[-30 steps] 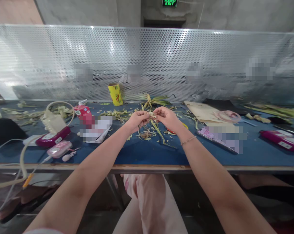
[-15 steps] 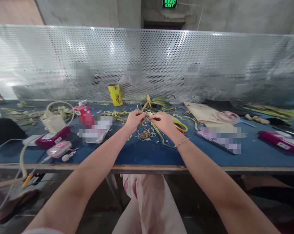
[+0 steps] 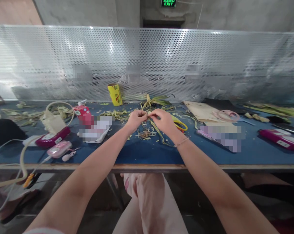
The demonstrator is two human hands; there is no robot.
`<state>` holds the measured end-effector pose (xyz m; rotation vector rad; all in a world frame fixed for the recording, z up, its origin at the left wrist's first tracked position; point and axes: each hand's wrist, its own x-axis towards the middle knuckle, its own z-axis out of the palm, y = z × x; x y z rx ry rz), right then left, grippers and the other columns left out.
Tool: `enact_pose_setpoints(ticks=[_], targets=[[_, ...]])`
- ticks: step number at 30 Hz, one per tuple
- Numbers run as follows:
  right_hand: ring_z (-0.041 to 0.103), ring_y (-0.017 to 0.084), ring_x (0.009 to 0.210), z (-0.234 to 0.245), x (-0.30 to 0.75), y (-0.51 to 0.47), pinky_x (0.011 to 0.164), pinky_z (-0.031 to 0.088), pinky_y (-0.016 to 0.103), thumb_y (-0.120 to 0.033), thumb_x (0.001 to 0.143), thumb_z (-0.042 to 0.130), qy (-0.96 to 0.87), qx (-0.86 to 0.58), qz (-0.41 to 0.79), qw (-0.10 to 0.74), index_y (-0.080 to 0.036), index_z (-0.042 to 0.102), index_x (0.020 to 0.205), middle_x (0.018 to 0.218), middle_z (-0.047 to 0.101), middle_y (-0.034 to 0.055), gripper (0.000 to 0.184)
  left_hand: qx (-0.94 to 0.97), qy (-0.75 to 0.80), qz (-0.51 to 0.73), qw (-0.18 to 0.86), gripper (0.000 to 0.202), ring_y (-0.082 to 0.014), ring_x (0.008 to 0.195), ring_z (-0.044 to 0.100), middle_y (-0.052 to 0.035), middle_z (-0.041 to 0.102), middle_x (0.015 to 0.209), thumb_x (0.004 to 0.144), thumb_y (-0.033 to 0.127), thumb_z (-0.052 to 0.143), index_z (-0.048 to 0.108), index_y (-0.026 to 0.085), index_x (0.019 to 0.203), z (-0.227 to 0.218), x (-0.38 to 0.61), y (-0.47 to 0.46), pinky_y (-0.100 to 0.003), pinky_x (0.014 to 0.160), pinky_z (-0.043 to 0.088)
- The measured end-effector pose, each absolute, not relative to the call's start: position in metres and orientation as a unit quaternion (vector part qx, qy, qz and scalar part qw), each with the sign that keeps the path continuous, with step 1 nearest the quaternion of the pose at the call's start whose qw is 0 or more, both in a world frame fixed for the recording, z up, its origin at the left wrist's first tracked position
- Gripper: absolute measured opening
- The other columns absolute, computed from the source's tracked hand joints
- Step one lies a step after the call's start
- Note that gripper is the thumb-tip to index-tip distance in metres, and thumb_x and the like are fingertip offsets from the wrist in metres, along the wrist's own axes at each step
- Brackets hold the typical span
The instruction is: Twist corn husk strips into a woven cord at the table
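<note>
My left hand (image 3: pixel 136 119) and my right hand (image 3: pixel 163 121) meet over the middle of the table, fingertips pinched close together. Between them is a thin green plant stalk (image 3: pixel 158 130), which trails down from the fingers to the tabletop. Its upper end is mostly hidden by the fingers. Yellow-handled scissors (image 3: pixel 182 125) lie just beyond my right hand, partly covered by it. Dry root-like scraps (image 3: pixel 146 133) lie on the table below the fingertips. Behind the hands rests a tied bundle of leafy stalks (image 3: pixel 150 101).
A yellow cylinder (image 3: pixel 115 95) stands near the perforated metal screen (image 3: pixel 156 58). To the left are a red carton (image 3: pixel 83 113), a white device (image 3: pixel 99 130) and a pink case (image 3: pixel 59 149). A phone (image 3: pixel 217 138), brown paper (image 3: pixel 200 110) and a magenta device (image 3: pixel 280 139) lie right.
My right fingertips have moved slightly up and left, closer to my left fingertips. The pale piece seen between them earlier is now mostly covered. Other things stay in place.
</note>
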<state>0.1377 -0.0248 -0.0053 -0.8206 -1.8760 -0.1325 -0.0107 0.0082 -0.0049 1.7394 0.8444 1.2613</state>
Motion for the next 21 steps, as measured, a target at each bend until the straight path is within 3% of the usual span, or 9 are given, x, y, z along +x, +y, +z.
enact_pose_setpoints(ticks=[11,21], targets=[[0.060,0.015,0.076,-0.007,0.151,-0.014,0.073,0.050,0.031,-0.020,0.075,0.059,-0.747,-0.348,0.087,0.560,-0.019,0.063,0.083,0.080,0.064,0.0028,0.008,0.701,0.269,0.446,0.487,0.014,-0.0044,0.049,0.044,0.0016,0.052,0.053,0.065,0.024,0.064,0.058,0.011,0.065,-0.007,-0.008,0.005,-0.020,0.050,0.032],[0.059,0.015,0.080,-0.003,0.154,-0.015,0.074,0.048,0.032,-0.019,0.078,0.056,-0.769,-0.361,0.024,0.527,-0.020,0.067,0.077,0.084,0.064,0.0050,0.010,0.651,0.255,0.473,0.537,0.016,-0.0044,0.050,0.046,0.0013,0.053,0.053,0.063,0.023,0.067,0.056,0.012,0.064,-0.004,-0.008,0.003,-0.020,0.050,0.034]])
